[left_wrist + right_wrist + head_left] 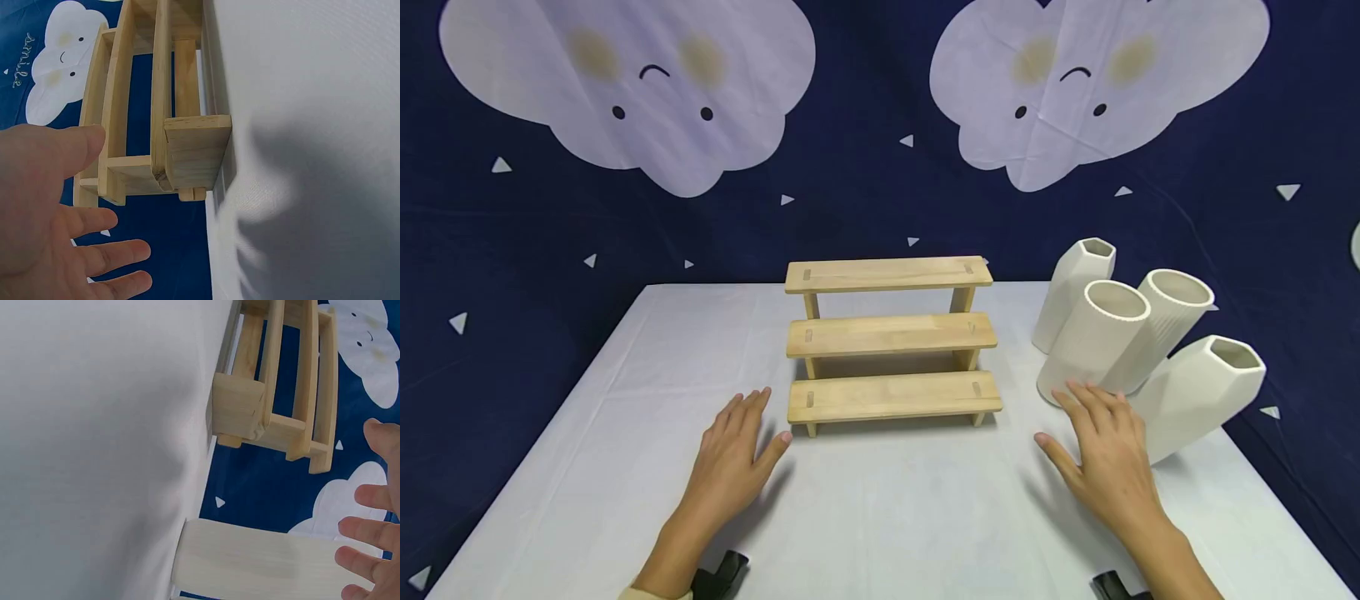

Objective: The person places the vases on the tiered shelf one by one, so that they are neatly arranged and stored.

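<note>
A three-tier light wooden display stand (pixel 891 335) stands at the middle of the table. My left hand (pixel 730 458) hovers to its front left, fingers extended and thumb apart, holding nothing. Over the table's right side, my right hand (pixel 1105 454) is spread the same way and also holds nothing. Near its fingertips stands a smooth white cylindrical vase (pixel 1090 346). Behind that are a ribbed white vase (pixel 1157 333) and a faceted white vase (pixel 1071 287). Another faceted vase (pixel 1195 396) is to the right, its lower part partly hidden by the hand.
A white cloth covers the table (pixel 895 517). Behind it hangs a dark blue curtain (pixel 865 108) with clouds and small triangles. Black wrist straps show at the bottom, one (pixel 722 575) by the left wrist and one (pixel 1116 586) by the right.
</note>
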`<state>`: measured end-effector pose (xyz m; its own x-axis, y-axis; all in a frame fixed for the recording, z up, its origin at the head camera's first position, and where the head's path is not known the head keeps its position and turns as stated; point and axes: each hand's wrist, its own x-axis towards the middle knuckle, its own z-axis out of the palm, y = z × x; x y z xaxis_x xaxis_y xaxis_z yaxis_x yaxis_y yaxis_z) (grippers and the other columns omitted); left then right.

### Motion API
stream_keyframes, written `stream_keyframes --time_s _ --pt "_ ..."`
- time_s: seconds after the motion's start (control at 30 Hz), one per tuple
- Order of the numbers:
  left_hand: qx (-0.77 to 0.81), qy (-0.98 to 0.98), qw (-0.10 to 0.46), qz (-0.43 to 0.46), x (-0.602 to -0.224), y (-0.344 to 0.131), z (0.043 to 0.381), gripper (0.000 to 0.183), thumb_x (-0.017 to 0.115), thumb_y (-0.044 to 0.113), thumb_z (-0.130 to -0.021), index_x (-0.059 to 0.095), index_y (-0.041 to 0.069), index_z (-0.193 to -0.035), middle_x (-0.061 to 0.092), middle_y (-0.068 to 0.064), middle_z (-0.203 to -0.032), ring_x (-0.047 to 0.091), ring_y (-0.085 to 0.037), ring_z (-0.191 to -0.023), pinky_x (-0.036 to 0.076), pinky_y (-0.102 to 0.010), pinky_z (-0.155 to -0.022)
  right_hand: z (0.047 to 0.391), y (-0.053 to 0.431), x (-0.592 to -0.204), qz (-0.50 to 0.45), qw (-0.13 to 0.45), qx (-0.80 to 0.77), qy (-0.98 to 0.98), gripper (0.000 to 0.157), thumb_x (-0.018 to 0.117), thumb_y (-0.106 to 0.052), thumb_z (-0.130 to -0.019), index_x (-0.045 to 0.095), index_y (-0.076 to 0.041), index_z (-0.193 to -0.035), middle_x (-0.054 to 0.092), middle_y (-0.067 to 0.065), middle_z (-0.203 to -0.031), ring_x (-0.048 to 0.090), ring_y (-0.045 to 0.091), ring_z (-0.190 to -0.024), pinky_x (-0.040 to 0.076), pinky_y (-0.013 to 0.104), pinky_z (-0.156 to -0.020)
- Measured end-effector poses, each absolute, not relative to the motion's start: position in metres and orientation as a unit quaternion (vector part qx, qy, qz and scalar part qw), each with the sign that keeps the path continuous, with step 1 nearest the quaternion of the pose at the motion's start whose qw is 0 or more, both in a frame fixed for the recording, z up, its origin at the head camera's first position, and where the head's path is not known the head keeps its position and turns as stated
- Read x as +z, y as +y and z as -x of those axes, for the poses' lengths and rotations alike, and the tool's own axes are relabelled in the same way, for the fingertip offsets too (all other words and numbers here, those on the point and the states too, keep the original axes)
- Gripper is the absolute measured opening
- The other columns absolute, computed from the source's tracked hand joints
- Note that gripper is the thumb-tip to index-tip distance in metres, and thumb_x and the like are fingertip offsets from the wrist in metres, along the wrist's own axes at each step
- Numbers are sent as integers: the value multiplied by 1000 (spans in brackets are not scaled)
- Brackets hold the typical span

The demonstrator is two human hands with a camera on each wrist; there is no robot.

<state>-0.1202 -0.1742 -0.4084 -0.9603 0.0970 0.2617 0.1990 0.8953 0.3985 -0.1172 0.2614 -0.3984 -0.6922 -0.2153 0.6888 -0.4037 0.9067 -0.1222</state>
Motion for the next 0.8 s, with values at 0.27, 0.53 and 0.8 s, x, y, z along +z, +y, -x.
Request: stream_keyframes --time_s 0.27,0.53,0.8 --pt "-231 -962 120 83 -407 -175 125 65 51 42 -95 31 7 -146 38 -24 -144 29 -44 -135 27 -62 -102 110 270 -402 -154 351 164 -909 76 36 -66 -91 57 -1 -123 55 22 -126 42 40 -118 27 55 -93" --pt "-254 -954 129 91 -409 -175 131 64 55 38 -94 34 5 -144 40 -25 -141 33 -43 -131 28 -61 -101 108 275 -405 -146 373 199 -894 74 41 -63 -91 58 2 -121 58 23 -121 45 43 -112 27 51 -92" --pt "-286 -944 134 92 -413 -175 138 61 58 33 -92 37 5 -142 44 -21 -138 37 -39 -128 31 -56 -101 109 277 -405 -144 437 235 -856 70 48 -60 -90 61 3 -117 62 23 -112 49 41 -100 28 39 -85"
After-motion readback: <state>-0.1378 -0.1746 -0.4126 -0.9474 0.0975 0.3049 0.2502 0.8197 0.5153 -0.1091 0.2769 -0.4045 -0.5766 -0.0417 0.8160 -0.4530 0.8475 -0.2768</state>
